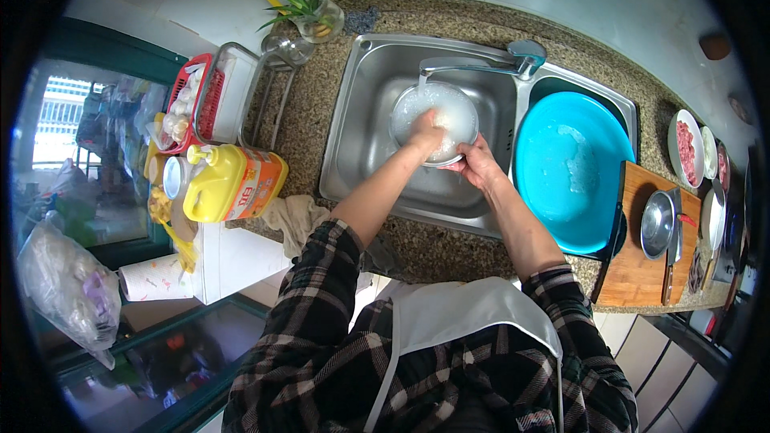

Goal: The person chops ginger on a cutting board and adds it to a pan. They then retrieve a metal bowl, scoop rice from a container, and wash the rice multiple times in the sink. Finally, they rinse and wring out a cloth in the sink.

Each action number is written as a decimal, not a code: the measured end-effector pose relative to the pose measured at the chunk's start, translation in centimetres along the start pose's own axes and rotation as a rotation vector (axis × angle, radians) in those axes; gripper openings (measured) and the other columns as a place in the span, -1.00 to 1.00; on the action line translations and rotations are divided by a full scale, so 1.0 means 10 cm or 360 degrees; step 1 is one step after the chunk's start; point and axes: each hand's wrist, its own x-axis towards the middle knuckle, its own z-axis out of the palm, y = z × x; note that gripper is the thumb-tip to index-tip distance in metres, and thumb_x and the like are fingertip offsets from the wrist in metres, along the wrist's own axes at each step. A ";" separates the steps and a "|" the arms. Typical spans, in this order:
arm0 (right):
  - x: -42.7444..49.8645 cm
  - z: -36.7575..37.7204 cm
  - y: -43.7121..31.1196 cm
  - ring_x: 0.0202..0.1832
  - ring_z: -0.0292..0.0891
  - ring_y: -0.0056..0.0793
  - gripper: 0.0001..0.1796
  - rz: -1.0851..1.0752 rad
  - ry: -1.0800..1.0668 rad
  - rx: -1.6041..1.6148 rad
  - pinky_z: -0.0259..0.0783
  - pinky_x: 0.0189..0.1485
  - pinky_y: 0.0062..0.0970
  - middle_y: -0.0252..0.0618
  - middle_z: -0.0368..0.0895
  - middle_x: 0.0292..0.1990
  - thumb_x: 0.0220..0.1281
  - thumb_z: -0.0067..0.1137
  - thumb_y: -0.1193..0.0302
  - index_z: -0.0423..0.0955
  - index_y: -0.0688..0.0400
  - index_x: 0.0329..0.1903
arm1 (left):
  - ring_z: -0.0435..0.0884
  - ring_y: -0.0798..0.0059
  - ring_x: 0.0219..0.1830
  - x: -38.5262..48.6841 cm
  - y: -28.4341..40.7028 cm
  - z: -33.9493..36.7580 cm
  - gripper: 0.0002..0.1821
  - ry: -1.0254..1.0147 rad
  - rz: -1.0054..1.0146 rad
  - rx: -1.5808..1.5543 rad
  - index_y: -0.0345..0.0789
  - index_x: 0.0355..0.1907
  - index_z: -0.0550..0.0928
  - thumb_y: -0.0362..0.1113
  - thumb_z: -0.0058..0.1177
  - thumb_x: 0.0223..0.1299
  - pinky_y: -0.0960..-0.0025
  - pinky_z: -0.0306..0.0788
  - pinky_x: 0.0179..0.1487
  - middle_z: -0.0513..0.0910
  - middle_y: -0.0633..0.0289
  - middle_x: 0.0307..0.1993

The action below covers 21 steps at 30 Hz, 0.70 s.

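A round metal bowl (402, 139) of cloudy white water sits in the left basin of the stainless steel sink (367, 102). My left hand (426, 133) reaches into it, its fingertips hidden in the water beside pale grains that look like rice (444, 145). On the bowl's right side, my right hand (478, 162) grips the rim. Water runs from the chrome faucet (469, 66) into the bowl, near its far edge.
A blue plastic basin (541, 192) with some water covers the right basin. Beside it, a wooden cutting board (637, 279) carries a small metal bowl (657, 222), a knife (669, 276) and a red chili (686, 220). Leftward stand a yellow detergent jug (210, 192) and a red basket (186, 66).
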 end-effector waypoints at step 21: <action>-0.12 0.12 -0.17 0.10 0.42 0.10 -0.40 0.0051 -0.0039 -0.0030 0.55 -0.02 0.09 0.08 0.29 0.17 0.15 -0.24 0.70 0.03 0.22 0.30 | 0.20 -0.02 0.29 -0.22 0.57 -0.27 -0.55 -0.0404 0.0964 0.1812 -0.13 0.17 0.43 -0.27 -0.05 0.17 0.10 0.37 0.17 0.13 0.01 0.30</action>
